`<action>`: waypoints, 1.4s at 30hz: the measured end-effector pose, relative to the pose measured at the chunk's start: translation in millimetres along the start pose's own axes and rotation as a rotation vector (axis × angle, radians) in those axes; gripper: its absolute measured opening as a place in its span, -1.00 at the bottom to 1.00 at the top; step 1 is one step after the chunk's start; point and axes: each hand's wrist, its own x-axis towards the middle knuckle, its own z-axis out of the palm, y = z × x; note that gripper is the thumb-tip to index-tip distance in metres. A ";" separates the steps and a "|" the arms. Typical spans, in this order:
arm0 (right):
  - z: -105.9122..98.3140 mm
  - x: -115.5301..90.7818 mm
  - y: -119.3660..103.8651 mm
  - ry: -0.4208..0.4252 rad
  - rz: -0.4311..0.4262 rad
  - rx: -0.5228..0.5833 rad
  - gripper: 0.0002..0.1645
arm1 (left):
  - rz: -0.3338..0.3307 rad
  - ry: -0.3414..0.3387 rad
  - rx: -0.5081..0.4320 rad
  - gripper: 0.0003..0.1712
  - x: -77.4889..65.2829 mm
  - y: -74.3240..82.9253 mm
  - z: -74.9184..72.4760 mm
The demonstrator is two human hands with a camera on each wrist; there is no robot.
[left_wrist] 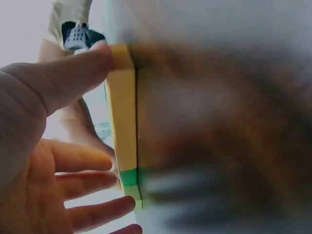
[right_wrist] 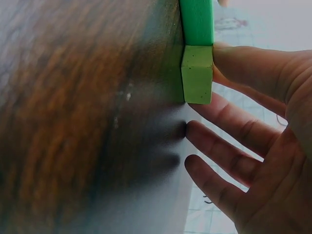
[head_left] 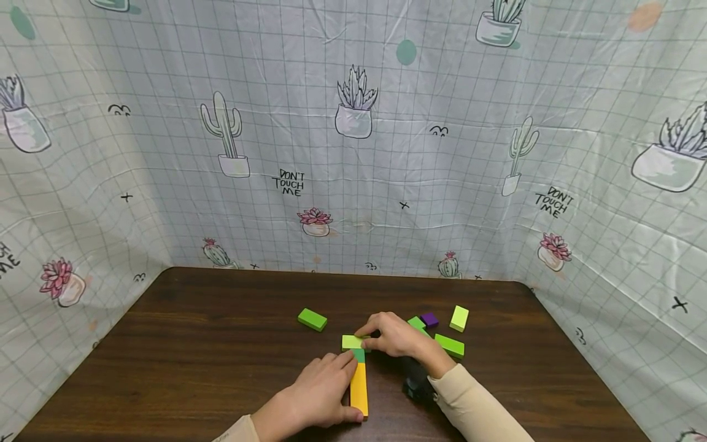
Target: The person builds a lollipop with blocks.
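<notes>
Leftward from the right grip point(head_left: 393, 336) extends the lime block point(head_left: 351, 342) it pinches.

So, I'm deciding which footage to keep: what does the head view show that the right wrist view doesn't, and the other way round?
Only the head view shows the yellow bar, the purple block and the green block lying apart on the left.

Only the right wrist view shows the palm side of the right hand and small dark specks on the light-green block.

Both show that hand pinching the light-green block, the emerald-green block next to it, the dark wood-grain tabletop and the grid-patterned cloth.
</notes>
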 end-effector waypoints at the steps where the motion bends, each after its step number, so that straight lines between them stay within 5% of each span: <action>1: 0.0 0.0 0.0 0.000 0.000 0.001 -0.71 | -0.002 -0.012 -0.008 0.04 1.3 -1.0 -0.8; 16: -0.2 -0.4 0.2 0.001 -0.005 0.005 -0.72 | 0.039 -0.055 -0.155 -0.05 10.9 -15.4 -0.8; 42: -14.0 -8.9 2.5 0.006 0.064 0.009 -0.60 | 0.028 -0.062 -0.113 -0.11 8.6 -10.3 -1.2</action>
